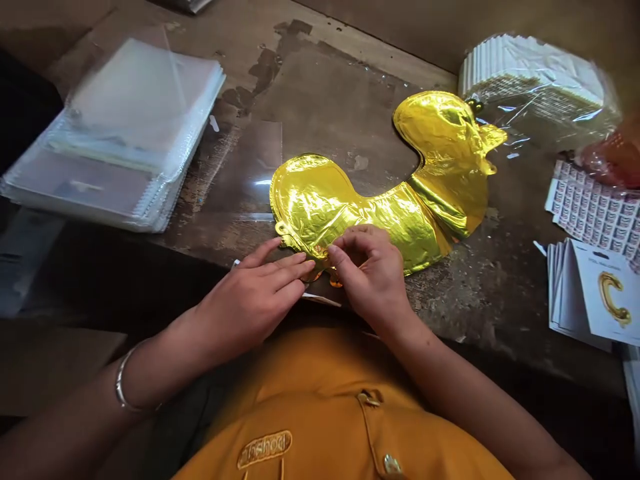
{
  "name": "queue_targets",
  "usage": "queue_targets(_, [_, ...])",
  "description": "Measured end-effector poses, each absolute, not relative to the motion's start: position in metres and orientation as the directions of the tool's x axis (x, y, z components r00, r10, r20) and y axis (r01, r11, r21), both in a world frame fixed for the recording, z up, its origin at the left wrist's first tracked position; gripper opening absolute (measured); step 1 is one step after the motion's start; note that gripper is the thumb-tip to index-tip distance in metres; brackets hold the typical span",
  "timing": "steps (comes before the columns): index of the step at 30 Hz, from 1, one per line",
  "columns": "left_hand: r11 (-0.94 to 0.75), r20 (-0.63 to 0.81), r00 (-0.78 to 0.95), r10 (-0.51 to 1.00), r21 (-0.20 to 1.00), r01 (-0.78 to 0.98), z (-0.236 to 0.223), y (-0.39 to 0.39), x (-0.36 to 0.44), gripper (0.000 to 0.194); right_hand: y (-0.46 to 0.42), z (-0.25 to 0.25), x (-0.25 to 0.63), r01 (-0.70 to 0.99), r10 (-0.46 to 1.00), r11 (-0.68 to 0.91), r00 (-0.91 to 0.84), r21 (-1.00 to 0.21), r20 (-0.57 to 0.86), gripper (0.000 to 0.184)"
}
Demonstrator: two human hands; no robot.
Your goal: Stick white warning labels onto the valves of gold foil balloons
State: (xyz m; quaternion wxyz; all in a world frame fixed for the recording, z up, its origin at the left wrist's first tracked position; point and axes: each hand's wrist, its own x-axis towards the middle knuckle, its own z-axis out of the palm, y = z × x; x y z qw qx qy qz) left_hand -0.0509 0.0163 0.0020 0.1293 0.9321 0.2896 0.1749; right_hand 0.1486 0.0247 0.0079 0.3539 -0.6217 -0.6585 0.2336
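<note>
- The gold foil balloon (395, 210) lies curved on the tabletop (345, 113), in front of the person, and its near edge is just under the fingers.
- The left hand (255, 290) reaches from the left, palm down. Its fingers are stretched and rather close together, with the tips at the lower left end of the balloon. The thumb is hidden, so I cannot tell if this hand pinches the foil.
- The right hand (375, 273) comes from the right side. Its thumb and forefinger are brought narrowly together, and they pinch the near edge of the foil, just beside the left fingertips.
- Most of the balloon extends beyond the right hand, to the upper right, well apart from the fingers.
- A stack of clear plastic sleeves (130, 127) lies at the left, apart from the balloon.
- At the right are a wrapped white bundle (535, 73), a sticker sheet (595, 207) and folded white cards (585, 287).
</note>
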Motion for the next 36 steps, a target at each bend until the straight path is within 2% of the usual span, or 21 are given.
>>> queue_targets(5, [-0.797,0.229,0.777,0.586,0.336,0.502,0.0,0.015,-0.051,0.021,0.025,0.005,0.147,0.722,0.968,0.162,0.017,-0.672,0.251,0.009])
queue_targets(15, [-0.814,0.244,0.785,0.569,0.3,0.497,0.004,0.016,-0.048,0.022,0.022,-0.002,0.139,0.751,0.956,0.186,0.009,-0.634,0.292,0.009])
queue_targets(27, [-0.827,0.264,0.788,0.556,0.273,0.492,0.007,0.017,-0.047,0.026,0.023,-0.003,0.14,0.736,0.954,0.186,0.024,-0.651,0.299,0.009])
queue_targets(36, [-0.825,0.254,0.791,0.557,0.284,0.489,0.006,0.017,-0.047,0.024,0.022,-0.005,0.138,0.763,0.953,0.181,0.021,-0.621,0.303,0.009])
